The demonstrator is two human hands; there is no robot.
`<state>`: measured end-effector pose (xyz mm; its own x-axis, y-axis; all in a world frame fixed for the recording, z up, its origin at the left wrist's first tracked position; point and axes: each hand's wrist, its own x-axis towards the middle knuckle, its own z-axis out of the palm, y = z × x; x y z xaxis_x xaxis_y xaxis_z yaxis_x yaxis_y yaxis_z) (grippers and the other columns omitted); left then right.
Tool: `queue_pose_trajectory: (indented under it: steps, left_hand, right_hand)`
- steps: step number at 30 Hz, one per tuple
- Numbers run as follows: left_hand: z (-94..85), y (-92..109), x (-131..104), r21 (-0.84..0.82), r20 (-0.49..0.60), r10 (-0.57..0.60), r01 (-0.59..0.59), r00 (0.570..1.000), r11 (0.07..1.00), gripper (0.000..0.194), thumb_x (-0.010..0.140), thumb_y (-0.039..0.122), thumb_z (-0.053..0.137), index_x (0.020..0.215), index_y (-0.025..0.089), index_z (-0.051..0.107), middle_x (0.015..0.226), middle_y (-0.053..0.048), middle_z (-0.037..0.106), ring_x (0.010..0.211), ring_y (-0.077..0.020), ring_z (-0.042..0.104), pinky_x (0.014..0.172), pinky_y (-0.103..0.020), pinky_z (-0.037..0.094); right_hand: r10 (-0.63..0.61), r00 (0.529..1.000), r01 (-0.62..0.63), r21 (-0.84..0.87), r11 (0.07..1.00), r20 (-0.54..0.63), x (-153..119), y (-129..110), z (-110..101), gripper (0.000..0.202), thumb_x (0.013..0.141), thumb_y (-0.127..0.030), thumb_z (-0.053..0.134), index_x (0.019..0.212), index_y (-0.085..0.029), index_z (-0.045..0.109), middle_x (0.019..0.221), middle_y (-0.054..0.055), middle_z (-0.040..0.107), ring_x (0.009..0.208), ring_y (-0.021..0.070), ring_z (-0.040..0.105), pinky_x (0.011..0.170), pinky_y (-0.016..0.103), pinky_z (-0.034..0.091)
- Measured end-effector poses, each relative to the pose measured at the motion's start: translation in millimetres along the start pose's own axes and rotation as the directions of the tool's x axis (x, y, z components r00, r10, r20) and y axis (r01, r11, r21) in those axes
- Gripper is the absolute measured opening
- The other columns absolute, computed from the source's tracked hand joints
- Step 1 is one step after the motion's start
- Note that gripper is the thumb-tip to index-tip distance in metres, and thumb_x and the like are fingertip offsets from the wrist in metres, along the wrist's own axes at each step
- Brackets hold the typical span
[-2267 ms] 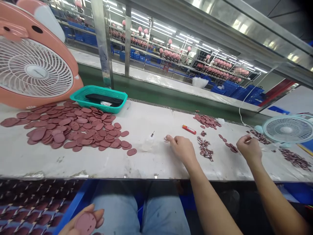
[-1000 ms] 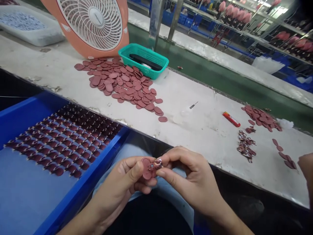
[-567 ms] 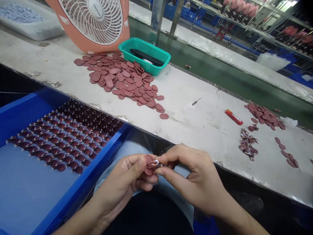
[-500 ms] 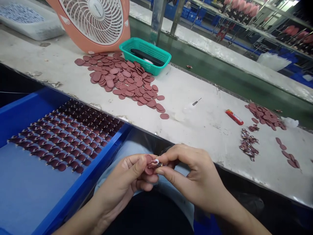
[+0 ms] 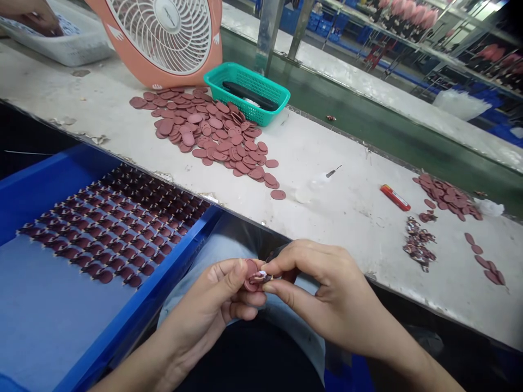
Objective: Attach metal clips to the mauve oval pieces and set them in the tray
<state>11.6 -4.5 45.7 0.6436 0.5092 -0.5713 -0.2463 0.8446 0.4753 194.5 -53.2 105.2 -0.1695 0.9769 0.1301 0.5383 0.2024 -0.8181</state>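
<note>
Blue and deep, a crate at left holds rows of maroon figures. On the table, reddish oval discs lie heaped beside a green basket. Over the lap, the left hand pinches a disc between thumb and fingers; touching it is a small figurine, clamped by the right hand's thumb and forefinger. Farther right lie a red lighter and piled figurines.

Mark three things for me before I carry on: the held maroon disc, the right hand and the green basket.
Held maroon disc (image 5: 250, 266): head view, its upper face.
Right hand (image 5: 324, 288): head view, middle of the hand.
Green basket (image 5: 262, 117): head view, its near wall.
</note>
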Motion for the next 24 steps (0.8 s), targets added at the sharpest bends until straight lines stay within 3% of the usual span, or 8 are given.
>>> queue_pose_trajectory:
  steps: [9, 14, 20, 24]
  left_hand:
    - [3.3, 1, -5, 0.002, -0.033, 0.012, -0.012, 0.999, 1.0, 0.031, 0.064, 0.043, 0.093, 0.071, 0.016, 0.079, 0.061, 0.0, 0.068, 0.053, -0.0078, 0.062, 0.051, -0.012, 0.052]
    - [4.9, 1, -10, 0.052, -0.016, 0.045, -0.044, 0.999, 0.998, 0.029, 0.071, 0.045, 0.089, 0.078, 0.017, 0.081, 0.061, 0.001, 0.067, 0.053, -0.0074, 0.058, 0.052, -0.013, 0.05]
    - [7.1, 0, -19, 0.095, 0.035, 0.097, -0.099, 0.995, 0.99, 0.027, 0.069, 0.044, 0.089, 0.079, 0.02, 0.083, 0.058, -0.001, 0.071, 0.055, -0.0102, 0.063, 0.055, -0.016, 0.051]
    - [11.3, 3, -27, 0.053, 0.074, 0.084, -0.088, 0.994, 0.995, 0.026, 0.064, 0.04, 0.093, 0.079, 0.023, 0.084, 0.061, -0.002, 0.074, 0.05, -0.011, 0.064, 0.048, -0.017, 0.048]
  right_hand:
    - [-0.044, 0.999, 0.044, -0.012, 0.999, -0.007, 3, 3, 4, 0.008, 0.09, -0.014, 0.071, 0.092, -0.021, 0.067, 0.083, -0.001, 0.073, 0.073, 0.0125, 0.066, 0.07, 0.026, 0.054]
    - [-0.101, 0.995, 0.1, -0.04, 0.994, -0.01, -4, -2, 5, 0.008, 0.092, -0.014, 0.069, 0.095, -0.021, 0.066, 0.084, 0.0, 0.073, 0.075, 0.0118, 0.068, 0.072, 0.025, 0.055]
    - [-0.156, 0.988, 0.155, -0.05, 0.987, -0.02, -13, -14, 2, 0.019, 0.089, -0.009, 0.071, 0.101, -0.023, 0.068, 0.084, 0.001, 0.076, 0.073, 0.0134, 0.071, 0.07, 0.023, 0.061]
    - [-0.148, 0.989, 0.148, -0.038, 0.988, -0.007, -22, -23, 3, 0.028, 0.085, -0.006, 0.074, 0.105, -0.025, 0.07, 0.086, 0.003, 0.077, 0.071, 0.0163, 0.072, 0.067, 0.024, 0.063]
